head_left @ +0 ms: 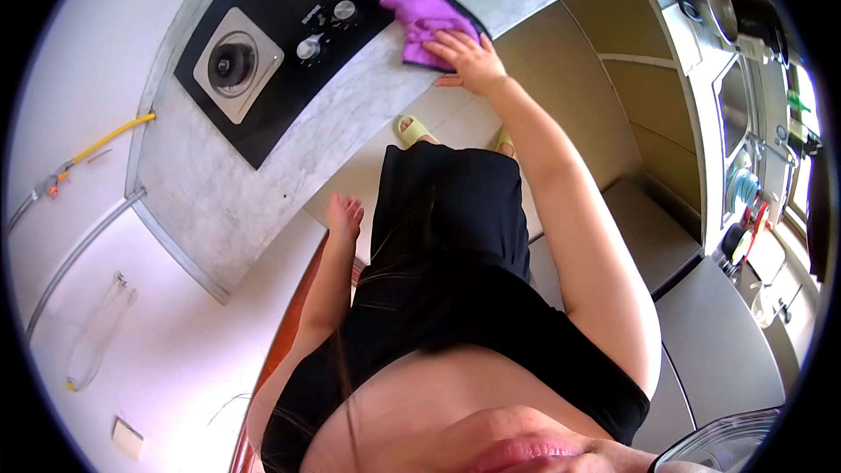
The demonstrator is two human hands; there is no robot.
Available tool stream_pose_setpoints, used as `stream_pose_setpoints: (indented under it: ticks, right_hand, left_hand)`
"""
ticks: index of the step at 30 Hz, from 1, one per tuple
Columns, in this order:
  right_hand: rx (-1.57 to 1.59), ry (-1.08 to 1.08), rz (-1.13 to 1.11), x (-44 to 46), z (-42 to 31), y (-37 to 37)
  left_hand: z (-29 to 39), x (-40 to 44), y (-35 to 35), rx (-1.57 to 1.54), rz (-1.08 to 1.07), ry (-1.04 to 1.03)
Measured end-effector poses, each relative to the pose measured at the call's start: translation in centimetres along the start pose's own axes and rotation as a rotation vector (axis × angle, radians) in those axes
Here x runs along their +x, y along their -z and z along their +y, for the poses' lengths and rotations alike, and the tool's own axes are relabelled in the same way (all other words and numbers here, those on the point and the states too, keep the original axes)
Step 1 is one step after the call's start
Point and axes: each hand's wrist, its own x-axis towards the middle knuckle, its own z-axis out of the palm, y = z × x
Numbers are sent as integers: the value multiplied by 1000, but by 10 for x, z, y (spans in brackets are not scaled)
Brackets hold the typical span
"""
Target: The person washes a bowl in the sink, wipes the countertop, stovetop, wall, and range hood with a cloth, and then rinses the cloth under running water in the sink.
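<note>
A purple cloth with a dark edge (pixel 419 10) lies across the front edge of the marble counter (pixel 350 79) and partly over the black gas stove (pixel 280 22). My right hand (pixel 469 59) rests on the cloth's near end with its fingers spread, pressing it against the counter edge. The stove's two silver knobs are to the left of the cloth. Away from the counter, my left hand (pixel 345 215) hangs beside my body, fingers apart, holding nothing.
A round burner (pixel 232 64) sits at the stove's left end. A yellow gas hose (pixel 114 137) runs along the left wall. Cabinets (pixel 613 61) stand at the right, with pans (pixel 720 9) above them. A grey-doored cabinet (pixel 720 337) is at lower right.
</note>
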Motion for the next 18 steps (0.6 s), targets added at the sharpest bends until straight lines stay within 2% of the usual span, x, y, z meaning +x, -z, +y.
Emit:
stream_pose_setpoints:
  ticks: [3, 5, 7, 10, 13, 14, 17, 18]
  right_hand:
    - [-47, -111, 42, -4, 52, 17]
    - [50, -156, 108, -8, 99, 15]
    - [27, -140, 229, -21, 147, 1]
    - [455, -454, 54, -83, 164, 66]
    - [960, -659, 129, -159, 207, 112]
    - [1259, -585, 273, -186, 229, 113]
    - [1566, -694, 410, -271, 262, 157]
    - [1499, -717, 416, -290, 291, 150]
  left_hand:
    - [-6, -4, -10, 27, -8, 20]
    - [-18, 8, -15, 54, -66, 37]
    - [-17, -29, -56, 99, -142, -27]
    - [-23, -67, -139, 127, -275, -10]
    - [-51, -97, -241, 195, -475, -41]
    - [-66, -107, -275, 232, -545, -68]
    - [-110, -173, -378, 366, -711, -81]
    - [-127, -191, -414, 400, -749, -69]
